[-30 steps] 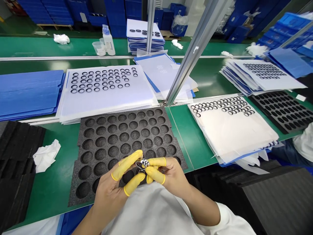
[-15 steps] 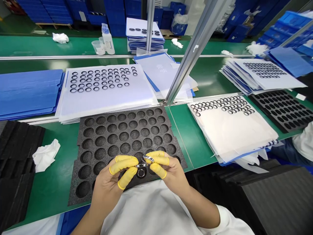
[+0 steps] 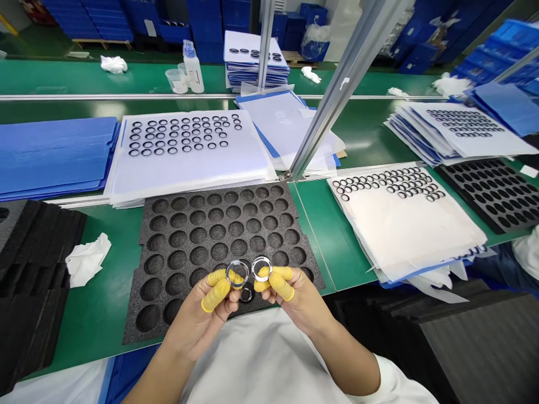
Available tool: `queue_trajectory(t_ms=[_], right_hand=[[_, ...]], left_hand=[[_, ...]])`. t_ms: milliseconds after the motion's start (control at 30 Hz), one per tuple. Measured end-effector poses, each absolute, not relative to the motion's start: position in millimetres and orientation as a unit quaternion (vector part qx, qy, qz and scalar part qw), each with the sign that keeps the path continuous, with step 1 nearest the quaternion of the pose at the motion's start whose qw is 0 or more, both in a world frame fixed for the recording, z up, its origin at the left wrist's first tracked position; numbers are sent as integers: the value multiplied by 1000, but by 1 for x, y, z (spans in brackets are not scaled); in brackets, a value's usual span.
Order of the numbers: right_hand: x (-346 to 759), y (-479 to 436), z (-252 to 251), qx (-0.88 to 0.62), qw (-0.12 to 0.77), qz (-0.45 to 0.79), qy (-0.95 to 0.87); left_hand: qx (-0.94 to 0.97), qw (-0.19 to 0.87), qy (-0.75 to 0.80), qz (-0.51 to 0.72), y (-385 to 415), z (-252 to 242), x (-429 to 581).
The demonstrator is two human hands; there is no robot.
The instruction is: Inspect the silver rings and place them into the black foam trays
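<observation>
Yellow finger cots cover several fingertips of both hands. My left hand (image 3: 206, 306) pinches a shiny ring (image 3: 237, 274) with small lettering on its upper rim. In my right hand (image 3: 290, 289), thumb and fingers grip a second shiny ring (image 3: 261, 269), its face turned toward me. The two rings are held side by side, close together, above the black foam tray (image 3: 137, 308) with round pockets. Just below them, a small dark round piece with a bright rim (image 3: 246, 294) shows at the tray's near edge, partly hidden by my fingers.
Ring-covered white sheets lie in a stack (image 3: 185, 168) behind the tray and another (image 3: 404, 224) at the right. Black foam (image 3: 37, 269) is piled at the left beside a crumpled white cloth (image 3: 88, 260). A metal post (image 3: 328, 106) rises behind the tray. A co-worker's sleeve (image 3: 526, 252) shows far right.
Both rings have been turned from nearly edge-on to face me, and they now sit side by side. The view has shifted slightly.
</observation>
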State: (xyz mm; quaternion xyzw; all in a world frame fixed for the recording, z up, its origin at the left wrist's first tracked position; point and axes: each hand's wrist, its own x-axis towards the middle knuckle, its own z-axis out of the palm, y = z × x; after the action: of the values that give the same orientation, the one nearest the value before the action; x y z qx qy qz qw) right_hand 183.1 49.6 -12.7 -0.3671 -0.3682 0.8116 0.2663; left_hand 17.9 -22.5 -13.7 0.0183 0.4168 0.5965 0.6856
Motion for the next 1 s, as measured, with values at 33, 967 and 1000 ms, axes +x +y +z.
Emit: queue_trajectory(t_ms=[33,967,1000], right_hand=[[183,50,-13,-365,264,813,-369],[247,29,-109,-319,119,184,-922],[244,29,-106,-320,81,162,-930]], left_hand=[[17,689,415,594,-23,-14,18],[731,116,594,316,-110,-124,-39],[748,98,585,297,-107,-125,-39]])
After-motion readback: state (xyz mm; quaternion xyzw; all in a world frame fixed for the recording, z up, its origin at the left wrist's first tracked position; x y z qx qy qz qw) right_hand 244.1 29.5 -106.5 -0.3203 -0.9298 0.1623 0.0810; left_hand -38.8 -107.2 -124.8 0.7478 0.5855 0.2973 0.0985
